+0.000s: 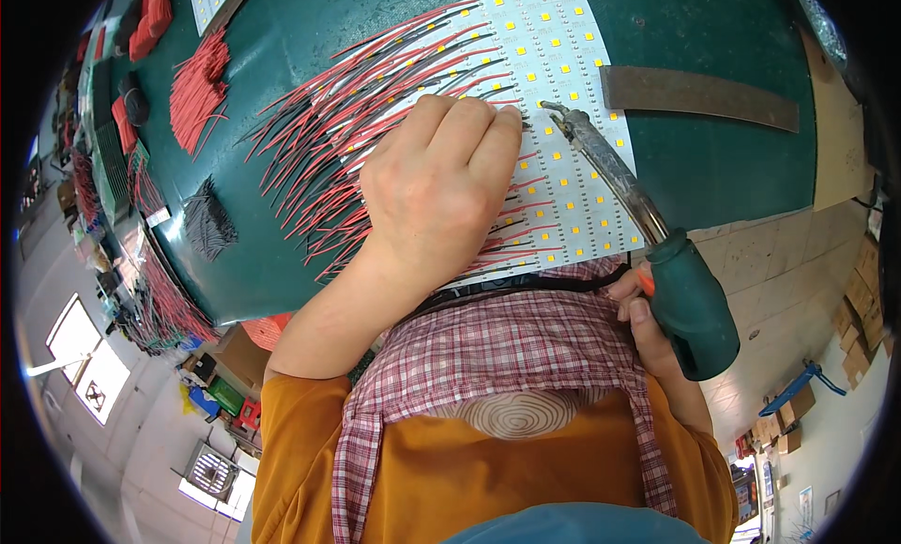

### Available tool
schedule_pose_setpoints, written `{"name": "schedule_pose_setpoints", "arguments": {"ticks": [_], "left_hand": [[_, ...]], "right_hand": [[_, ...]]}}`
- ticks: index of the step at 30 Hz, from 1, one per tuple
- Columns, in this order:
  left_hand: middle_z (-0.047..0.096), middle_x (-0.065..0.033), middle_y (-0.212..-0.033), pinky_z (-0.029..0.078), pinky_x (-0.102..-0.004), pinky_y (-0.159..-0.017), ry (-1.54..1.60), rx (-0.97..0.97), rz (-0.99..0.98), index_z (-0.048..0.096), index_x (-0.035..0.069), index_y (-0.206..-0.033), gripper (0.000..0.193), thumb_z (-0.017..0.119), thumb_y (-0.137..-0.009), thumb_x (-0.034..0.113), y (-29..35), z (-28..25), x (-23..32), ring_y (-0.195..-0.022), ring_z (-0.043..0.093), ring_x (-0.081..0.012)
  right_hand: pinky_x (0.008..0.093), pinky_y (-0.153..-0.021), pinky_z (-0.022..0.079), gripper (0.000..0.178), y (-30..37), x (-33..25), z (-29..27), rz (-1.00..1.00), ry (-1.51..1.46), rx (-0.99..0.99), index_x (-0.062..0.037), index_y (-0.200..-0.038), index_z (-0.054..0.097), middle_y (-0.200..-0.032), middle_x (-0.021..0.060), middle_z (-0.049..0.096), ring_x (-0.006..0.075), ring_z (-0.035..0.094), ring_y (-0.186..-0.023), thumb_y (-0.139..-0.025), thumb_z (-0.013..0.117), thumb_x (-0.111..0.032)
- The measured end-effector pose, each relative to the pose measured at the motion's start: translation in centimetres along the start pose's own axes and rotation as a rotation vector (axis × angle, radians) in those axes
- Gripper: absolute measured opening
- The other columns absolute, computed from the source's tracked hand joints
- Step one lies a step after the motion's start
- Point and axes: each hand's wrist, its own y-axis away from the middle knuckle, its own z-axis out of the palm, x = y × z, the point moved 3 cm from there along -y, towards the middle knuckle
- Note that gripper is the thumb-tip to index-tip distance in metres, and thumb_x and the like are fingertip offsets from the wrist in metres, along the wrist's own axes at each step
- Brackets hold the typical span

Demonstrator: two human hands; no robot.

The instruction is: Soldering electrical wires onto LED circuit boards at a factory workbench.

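Centre: left hand (pixel 434 173) curled, hold unclear to me. Lower right: right hand (pixel 648 328) grips green-handled soldering iron (pixel 690 295); I'd touch white yellow-dotted board (pixel 549 61) briefly.

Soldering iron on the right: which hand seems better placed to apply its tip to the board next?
Probably the right hand: it holds the soldering iron, with the tip already at the LED board. The left hand is curled among the wires, fingertips hidden.
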Motion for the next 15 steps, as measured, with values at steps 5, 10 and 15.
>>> {"name": "schedule_pose_setpoints", "arguments": {"ticks": [5, 10, 15], "left_hand": [[0.059, -0.0017, -0.082, 0.048, -0.0284, -0.055, -0.029, 0.019, 0.019, 0.067, 0.006, -0.090, 0.023, 0.064, -0.067, 0.011, 0.1, 0.6, -0.4, -0.075, 0.061, -0.0183], [0.061, -0.0027, -0.082, 0.049, -0.0297, -0.059, 0.121, 0.160, 0.002, 0.069, 0.005, -0.090, 0.024, 0.066, -0.066, 0.007, 0.5, -0.4, -1.2, -0.075, 0.059, -0.0200], [0.061, -0.0022, -0.080, 0.049, -0.0290, -0.059, 0.135, 0.038, -0.017, 0.070, 0.005, -0.090, 0.024, 0.066, -0.066, 0.007, 0.8, -0.3, 0.4, -0.074, 0.059, -0.0195]], "right_hand": [[0.0216, -0.067, 0.053, 0.025, -0.1, 1.1, 0.2, -0.056, -0.168, 0.024, 0.0031, -0.111, 0.060, -0.090, 0.0113, 0.070, 0.0119, 0.065, -0.076, -0.087, 0.064, -0.001], [0.0237, -0.067, 0.054, 0.030, 0.4, 1.5, -0.5, -0.224, 0.268, -0.050, 0.0043, -0.111, 0.057, -0.089, 0.0116, 0.071, 0.0140, 0.067, -0.075, -0.084, 0.067, -0.002], [0.0249, -0.068, 0.046, 0.020, 0.9, 1.7, -0.1, -0.080, 0.199, -0.016, -0.0006, -0.104, 0.058, -0.085, 0.0048, 0.059, 0.0092, 0.051, -0.072, -0.094, 0.058, -0.018]]}}
